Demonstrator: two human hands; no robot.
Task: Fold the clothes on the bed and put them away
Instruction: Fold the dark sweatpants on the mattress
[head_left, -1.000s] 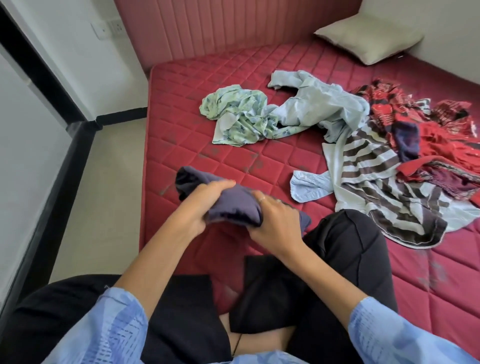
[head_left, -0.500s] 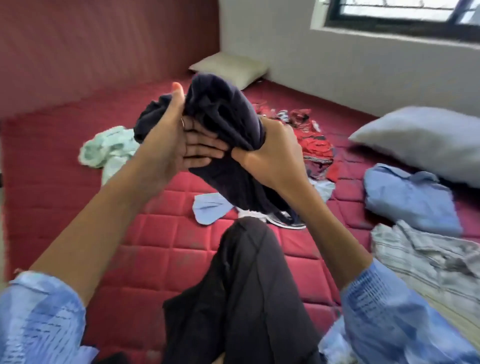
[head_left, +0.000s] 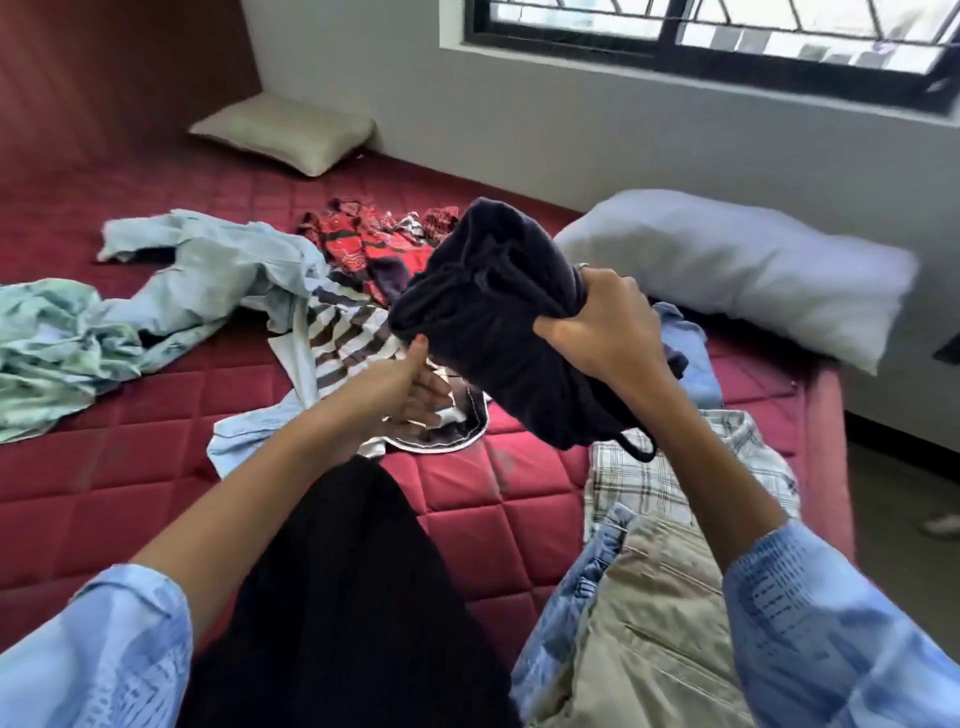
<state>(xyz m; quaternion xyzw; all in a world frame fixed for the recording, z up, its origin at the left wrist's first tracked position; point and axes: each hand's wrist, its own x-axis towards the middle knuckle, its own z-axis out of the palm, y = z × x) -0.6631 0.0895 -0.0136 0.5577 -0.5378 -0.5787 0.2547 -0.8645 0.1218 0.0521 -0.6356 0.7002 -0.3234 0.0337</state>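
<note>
The red quilted bed (head_left: 467, 499) is carrying the whole job, with unfolded clothes lying across its far half: a pale blue shirt (head_left: 228, 270), a striped top (head_left: 337, 332) and a red patterned garment (head_left: 374, 244). Folded pieces are sitting at the near right, a checked shirt (head_left: 670, 467) among them. Above the bed, the right hand (head_left: 608, 327) is clenching a folded dark navy garment (head_left: 493, 312), thick, soft and bunched. The left hand (head_left: 410, 389) is hovering open beneath it, thumb touching. To place it well, the person is probably needing to support the underside so the folds are not slipping.
</note>
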